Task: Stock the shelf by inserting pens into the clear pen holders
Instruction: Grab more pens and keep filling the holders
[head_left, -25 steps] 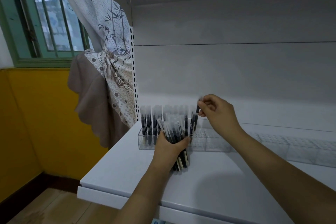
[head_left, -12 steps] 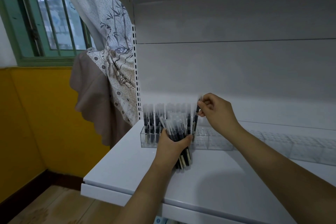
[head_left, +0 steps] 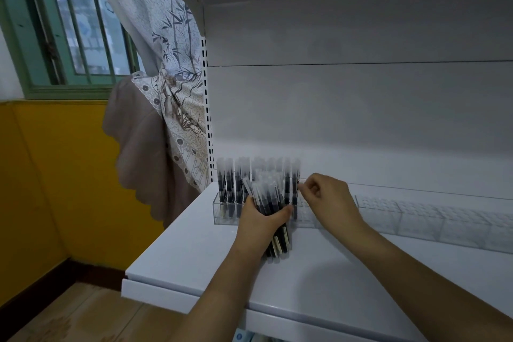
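While my left hand is gripping a bundle of pens — fingers and thumb curled round their dark barrels, the lower ends sticking out below my palm over the white shelf — my right hand is reaching in from the right toward the clear pen holder. My right fingers are curling in at the frosted cap of the rightmost standing pen; they are touching or almost touching it, but I cannot tell whether I am actually pinching it or have let it go. That pen is standing upright in the holder, at the right end of the row of pens already slotted in. The holder is sitting near the back of the shelf, its left part filling with upright pens, and more clear holders are stretching away to the right behind my right wrist. The bundle in my left hand is leaning against the front of the filled section. Off to the left, a patterned curtain is hanging beside the shelf upright, with a green-framed window and a yellow wall beyond it.
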`<state>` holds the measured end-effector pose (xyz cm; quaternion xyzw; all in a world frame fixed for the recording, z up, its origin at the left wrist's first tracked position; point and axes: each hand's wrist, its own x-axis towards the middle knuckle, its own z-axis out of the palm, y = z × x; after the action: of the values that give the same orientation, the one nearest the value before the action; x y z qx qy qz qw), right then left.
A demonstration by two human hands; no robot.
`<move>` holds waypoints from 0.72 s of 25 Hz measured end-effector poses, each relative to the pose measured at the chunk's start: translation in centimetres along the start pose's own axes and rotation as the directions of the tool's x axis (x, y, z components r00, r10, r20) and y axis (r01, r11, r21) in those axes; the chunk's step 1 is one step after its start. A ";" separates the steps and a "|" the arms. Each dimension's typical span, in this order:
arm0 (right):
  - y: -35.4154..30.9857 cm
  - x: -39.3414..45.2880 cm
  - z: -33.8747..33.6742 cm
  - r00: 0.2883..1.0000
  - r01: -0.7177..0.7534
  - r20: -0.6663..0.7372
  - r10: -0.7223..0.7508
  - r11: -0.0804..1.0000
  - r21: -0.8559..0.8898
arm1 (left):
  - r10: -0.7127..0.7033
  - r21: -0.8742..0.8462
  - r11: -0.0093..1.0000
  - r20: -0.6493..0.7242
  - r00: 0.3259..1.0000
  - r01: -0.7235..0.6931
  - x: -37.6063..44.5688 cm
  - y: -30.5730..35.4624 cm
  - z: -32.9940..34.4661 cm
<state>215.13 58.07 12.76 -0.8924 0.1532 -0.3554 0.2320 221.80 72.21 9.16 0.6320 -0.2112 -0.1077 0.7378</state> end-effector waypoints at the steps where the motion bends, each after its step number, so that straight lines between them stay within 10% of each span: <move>1: -0.6 -0.4 -0.5 0.999 0.011 -0.047 -0.007 0.996 0.090 | 0.003 -0.002 1.000 0.000 1.000 -0.003 0.0 0.0 0.1; 10: -4.3 -0.9 -1.4 0.980 -0.094 0.199 0.013 0.911 0.402 | 0.083 -0.030 0.996 0.049 0.995 -0.081 0.0 0.0 0.1; 18: -5.5 -0.6 -1.7 0.975 -0.020 0.223 -0.013 0.989 0.146 | 0.113 -0.005 0.994 0.079 0.991 -0.113 0.2 0.0 -0.1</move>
<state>214.07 62.42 16.39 -0.9069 0.1010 -0.2626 0.3136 222.02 72.18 9.20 0.6143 -0.2754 -0.0908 0.7338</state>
